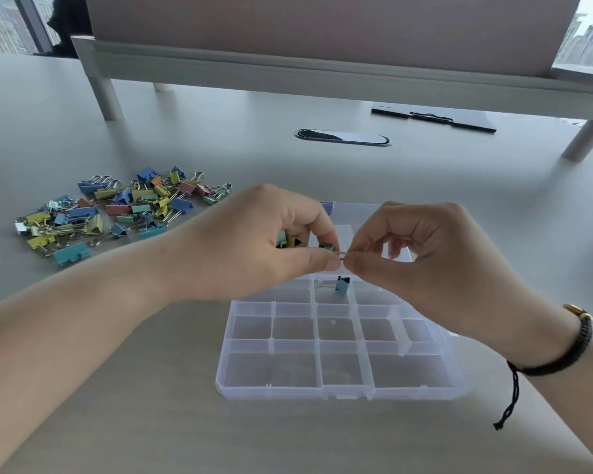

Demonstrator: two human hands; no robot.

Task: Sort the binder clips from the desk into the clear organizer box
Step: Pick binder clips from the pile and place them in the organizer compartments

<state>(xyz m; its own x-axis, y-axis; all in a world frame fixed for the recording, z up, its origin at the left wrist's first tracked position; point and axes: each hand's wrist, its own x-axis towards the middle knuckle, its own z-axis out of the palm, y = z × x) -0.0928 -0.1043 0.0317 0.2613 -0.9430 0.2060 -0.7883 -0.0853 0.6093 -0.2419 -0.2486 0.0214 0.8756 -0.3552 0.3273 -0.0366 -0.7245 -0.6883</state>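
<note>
A heap of coloured binder clips (117, 210) lies on the desk at the left. The clear organizer box (339, 391) stands open in front of me, and one blue clip (342, 285) sits in a middle compartment. Above the box, my left hand (264, 244) holds several small clips in its curled fingers and pinches the wire handle of one small clip (339, 253). My right hand (425, 265) pinches the other end of that same wire handle with thumb and forefinger. Part of the box's far side is hidden behind both hands.
A raised monitor shelf (288, 70) on legs spans the back of the desk. An oval cable grommet (343, 137) sits behind the box, and a dark clipboard (435, 119) lies at the back right. A black cord bracelet (562, 357) hangs from my right wrist.
</note>
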